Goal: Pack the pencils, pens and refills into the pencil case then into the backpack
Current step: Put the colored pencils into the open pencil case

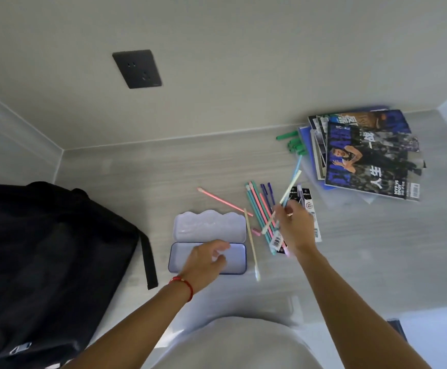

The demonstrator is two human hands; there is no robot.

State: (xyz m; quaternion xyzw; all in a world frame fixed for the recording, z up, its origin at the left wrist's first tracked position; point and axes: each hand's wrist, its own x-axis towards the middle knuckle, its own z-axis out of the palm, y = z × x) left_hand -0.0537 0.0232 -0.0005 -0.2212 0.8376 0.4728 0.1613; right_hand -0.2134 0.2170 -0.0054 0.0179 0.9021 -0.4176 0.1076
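An open lilac tin pencil case (239, 262) lies on the desk, its lid (209, 226) flat behind its empty tray. My left hand (206, 258) hovers over the tray, fingers loosely curled, holding nothing. My right hand (295, 227) grips a few thin pencils (290, 187) lifted at an angle above a pile of pastel pencils (261, 214). Refill packs (309, 206) lie partly under that hand. One pink pencil (223, 201) and one cream pencil (251, 243) lie loose by the case. A black backpack (44, 262) sits at the left.
A stack of magazines (369, 155) lies at the back right, with several green pens (293, 142) beside it. A dark wall socket (137, 69) is on the wall behind. The backpack's strap (149, 262) trails toward the case. The desk's front edge is near my body.
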